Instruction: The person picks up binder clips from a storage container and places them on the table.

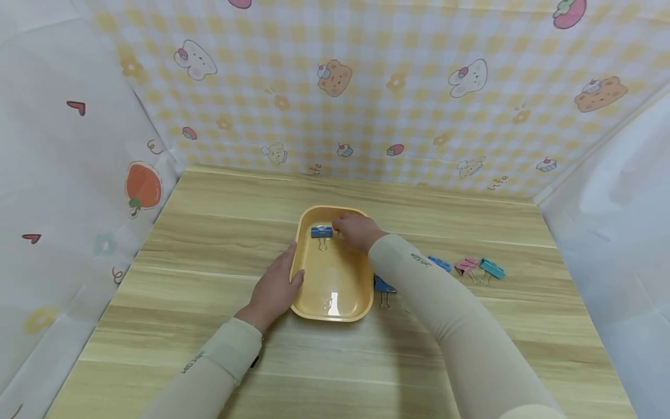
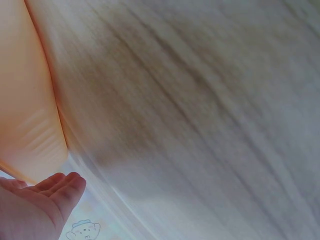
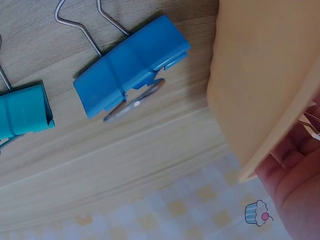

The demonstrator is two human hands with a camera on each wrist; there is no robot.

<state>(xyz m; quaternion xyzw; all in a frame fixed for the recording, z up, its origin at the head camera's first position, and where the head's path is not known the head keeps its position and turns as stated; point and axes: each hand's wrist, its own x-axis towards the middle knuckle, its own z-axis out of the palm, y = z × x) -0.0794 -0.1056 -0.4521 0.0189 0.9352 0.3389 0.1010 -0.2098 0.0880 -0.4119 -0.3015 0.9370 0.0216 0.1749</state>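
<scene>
A yellow tray (image 1: 332, 319) stands on the table. My left hand (image 1: 274, 288) holds its left wall, thumb at the rim and fingers outside; the left wrist view shows those fingers (image 2: 67, 192) beside the tray. Inside, near the far end, lies a blue binder clip (image 1: 321, 232) with its wire handle toward me. Just right of it, my right hand (image 1: 358, 231) reaches down into the tray. In the right wrist view, wire handles of a binder clip (image 3: 312, 126) show at its curled fingers; the clip's body is hidden.
Right of the tray lie a large blue binder clip (image 1: 384, 285), partly under the right forearm, another blue clip (image 1: 439, 263), a pink clip (image 1: 467, 266) and a teal clip (image 1: 492, 268). A patterned cloth (image 1: 366, 116) hangs behind the table.
</scene>
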